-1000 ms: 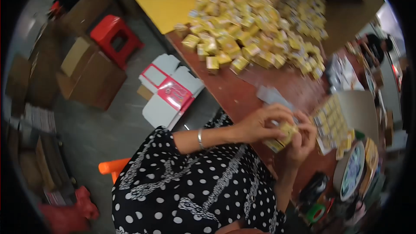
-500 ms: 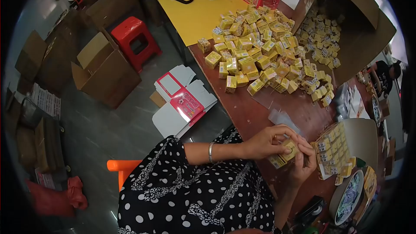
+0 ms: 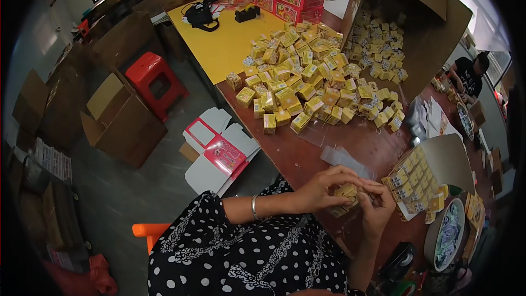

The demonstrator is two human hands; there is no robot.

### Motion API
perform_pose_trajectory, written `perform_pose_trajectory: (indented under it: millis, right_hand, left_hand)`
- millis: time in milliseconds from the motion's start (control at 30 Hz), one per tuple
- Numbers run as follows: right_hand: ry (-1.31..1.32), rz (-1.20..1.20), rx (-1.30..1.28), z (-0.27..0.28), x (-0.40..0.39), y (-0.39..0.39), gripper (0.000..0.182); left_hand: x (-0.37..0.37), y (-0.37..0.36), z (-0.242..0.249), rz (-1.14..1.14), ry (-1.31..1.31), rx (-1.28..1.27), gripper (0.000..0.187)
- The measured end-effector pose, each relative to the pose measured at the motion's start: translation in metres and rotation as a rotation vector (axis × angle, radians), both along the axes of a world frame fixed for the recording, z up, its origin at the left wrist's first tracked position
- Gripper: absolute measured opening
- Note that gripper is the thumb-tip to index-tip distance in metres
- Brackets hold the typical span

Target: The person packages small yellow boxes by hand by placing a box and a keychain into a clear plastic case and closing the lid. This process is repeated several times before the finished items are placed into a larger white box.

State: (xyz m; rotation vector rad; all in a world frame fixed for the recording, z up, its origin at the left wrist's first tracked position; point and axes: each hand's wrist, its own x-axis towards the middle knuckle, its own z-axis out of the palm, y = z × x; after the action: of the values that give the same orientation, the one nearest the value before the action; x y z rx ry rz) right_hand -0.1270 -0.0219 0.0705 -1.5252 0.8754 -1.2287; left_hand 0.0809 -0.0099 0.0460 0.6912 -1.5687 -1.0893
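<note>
A small yellow box [image 3: 346,191] sits between my two hands at the near edge of the brown table. My left hand [image 3: 322,191], with a silver bangle at the wrist, is curled round it from the left, thumb against its side. My right hand [image 3: 378,204] closes on it from the other side, fingertips meeting those of the left. Fingers cover part of the box. Just right of my hands stands an open carton tray [image 3: 412,182] packed with rows of similar small boxes. Beyond my hands lies a clear plastic bag [image 3: 345,159].
A heap of small yellow boxes [image 3: 301,79] spreads over the brown table [image 3: 290,151]. More fill a large cardboard box [image 3: 427,27]. A bowl of small packets [image 3: 449,235] and a tape dispenser [image 3: 399,260] are at right. A person [image 3: 468,79] sits farther off.
The view has shifted, so the scene sits lower and farther left. Both hands stay together round the small box, with their fingers slightly rearranged.
</note>
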Motion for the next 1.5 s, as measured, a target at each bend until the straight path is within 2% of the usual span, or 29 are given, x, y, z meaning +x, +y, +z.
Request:
perform_pose_trajectory:
  millis: [167,367,433,500,567,633,800,967,1167,1367,1433,1467,1500]
  right_hand:
    - [-0.033,-0.043,0.030,0.003,-0.003,0.001,0.013]
    - [0.001,-0.146,0.079,-0.011,-0.017,-0.003,0.004]
    - [0.035,-0.123,0.110,-0.013,-0.026,-0.006,0.005]
    - [0.012,-0.120,0.122,-0.006,-0.017,-0.002,0.007]
    - [0.027,-0.115,0.081,0.000,-0.010,0.003,0.009]
    - [0.022,-0.116,0.106,0.003,-0.010,0.006,0.010]
    - [0.014,-0.083,0.067,0.001,-0.012,0.008,0.008]
    - [-0.008,-0.047,0.065,-0.001,-0.013,0.007,0.007]
    - [-0.020,-0.062,0.072,-0.004,-0.006,0.005,0.008]
    - [0.036,-0.113,-0.042,-0.012,-0.003,0.011,0.009]
    - [0.260,-0.155,-0.455,-0.023,-0.004,0.009,0.013]
    - [0.262,-0.157,-0.456,-0.022,-0.004,0.009,0.013]
    - [0.331,-0.164,-0.497,-0.022,-0.004,0.010,0.023]
  left_hand:
    - [-0.005,0.002,0.005,-0.065,-0.023,0.148,0.047]
    - [-0.016,0.004,-0.004,-0.169,0.151,0.279,0.055]
    - [-0.015,0.007,0.001,-0.016,-0.087,0.102,0.057]
    - [-0.016,0.006,0.002,-0.041,0.005,0.209,0.056]
    - [-0.020,0.005,-0.001,-0.142,0.211,0.323,0.055]
    - [-0.020,0.006,0.001,-0.174,0.219,0.390,0.054]
    - [-0.020,0.006,0.003,-0.192,0.221,0.426,0.052]
    - [-0.023,0.007,0.004,-0.169,0.234,0.316,0.044]
    - [-0.022,0.005,0.004,-0.136,0.219,0.312,0.043]
    - [-0.020,0.005,-0.005,-0.106,0.268,0.272,0.038]
    - [-0.020,0.004,-0.012,-0.113,0.302,0.270,0.037]
    - [-0.020,0.003,-0.014,-0.119,0.336,0.266,0.036]
    - [-0.020,0.002,-0.012,-0.123,0.337,0.265,0.036]
